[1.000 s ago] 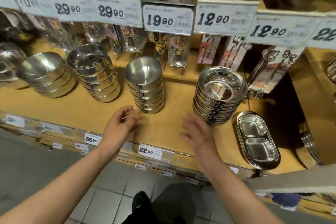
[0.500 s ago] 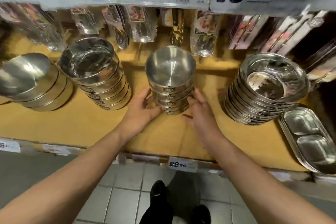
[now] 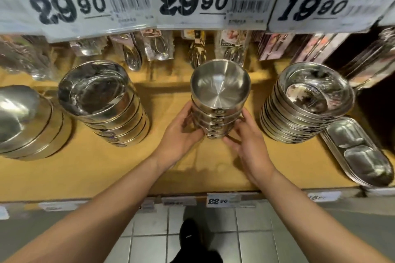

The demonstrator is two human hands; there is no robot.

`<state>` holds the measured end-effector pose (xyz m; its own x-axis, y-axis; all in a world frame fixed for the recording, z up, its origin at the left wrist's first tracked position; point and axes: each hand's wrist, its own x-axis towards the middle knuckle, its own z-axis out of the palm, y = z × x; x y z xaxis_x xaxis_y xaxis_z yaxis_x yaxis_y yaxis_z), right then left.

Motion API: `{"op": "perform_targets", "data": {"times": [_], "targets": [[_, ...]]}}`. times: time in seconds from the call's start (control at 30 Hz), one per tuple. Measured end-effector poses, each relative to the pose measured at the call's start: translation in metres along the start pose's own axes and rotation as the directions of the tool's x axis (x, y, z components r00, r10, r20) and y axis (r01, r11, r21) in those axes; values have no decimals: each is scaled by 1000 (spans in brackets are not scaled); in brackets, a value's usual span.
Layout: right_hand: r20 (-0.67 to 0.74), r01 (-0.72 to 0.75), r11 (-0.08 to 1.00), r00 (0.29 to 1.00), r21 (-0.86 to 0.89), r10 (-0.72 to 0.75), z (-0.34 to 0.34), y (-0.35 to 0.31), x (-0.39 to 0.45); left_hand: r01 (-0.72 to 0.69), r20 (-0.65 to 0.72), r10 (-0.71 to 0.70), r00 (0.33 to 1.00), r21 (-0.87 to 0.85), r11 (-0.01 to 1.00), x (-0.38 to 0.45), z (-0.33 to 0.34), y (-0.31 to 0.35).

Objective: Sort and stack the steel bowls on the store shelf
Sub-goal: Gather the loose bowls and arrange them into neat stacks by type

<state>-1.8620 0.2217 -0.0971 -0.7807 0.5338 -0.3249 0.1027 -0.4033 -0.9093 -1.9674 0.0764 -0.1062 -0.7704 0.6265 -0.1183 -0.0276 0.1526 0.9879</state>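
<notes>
Two hands clasp the middle bowl stack (image 3: 219, 111): left hand (image 3: 181, 134) and right hand (image 3: 245, 145) curl fingers round its lower bowls, mid-shelf (image 3: 106, 173), between its left and right edges. Squaring seems underway; next, steady even pressure.

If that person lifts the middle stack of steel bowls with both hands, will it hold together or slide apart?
The middle stack of bowls is rigid steel, so it probably won't flex. It is tall and narrow, so it may lean or tip if tilted. The smooth polished sides look slippery; the left hand and right hand press opposite sides, which should steady it.
</notes>
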Motion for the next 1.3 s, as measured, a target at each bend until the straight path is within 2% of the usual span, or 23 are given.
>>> {"op": "perform_targets", "data": {"times": [0.17, 0.27, 0.37, 0.5, 0.63, 0.77, 0.83, 0.93, 1.07, 1.17, 1.3], "targets": [[2, -22, 1000, 1000, -9, 22, -3, 4, -5, 37, -9, -37, 999, 8, 999, -5, -1, 1], [-99, -87, 996, 992, -30, 84, -4, 18, -18, 111, -86, -115, 990, -54, 992, -21, -4, -2], [-111, -145, 988, 984, -54, 138, 0, 32, -39, 160, -175, -165, 971, -39, 986, -52, -17, -5], [20, -191, 972, 980, -138, 196, 24, 39, -58, 189, -262, -202, 944, -71, 979, -103, -54, -9], [132, -190, 957, 966, -220, 223, 60, 38, -63, 200, -426, -214, 879, -78, 977, -132, -110, -8], [240, -118, 955, 953, -272, 186, 100, 37, -57, 139, -508, -191, 840, -138, 981, -123, -157, -11], [260, -82, 958, 953, -274, 156, 125, 32, -54, 141, -483, -184, 856, -125, 982, -110, -171, -14], [229, -108, 969, 960, -222, 159, 157, 34, -37, 153, -377, -176, 909, -90, 984, -92, -185, -19], [176, -143, 981, 971, -131, 164, 188, 51, -13, 64, -203, -74, 976, -55, 996, -76, -197, -22], [154, -85, 987, 982, -137, 106, 196, 59, -3, 15, -127, -23, 992, -57, 998, -68, -199, -24], [106, -66, 987, 991, -147, 82, 195, 63, -2, 29, -90, -40, 995, -120, 992, -63, -204, -27]]}}
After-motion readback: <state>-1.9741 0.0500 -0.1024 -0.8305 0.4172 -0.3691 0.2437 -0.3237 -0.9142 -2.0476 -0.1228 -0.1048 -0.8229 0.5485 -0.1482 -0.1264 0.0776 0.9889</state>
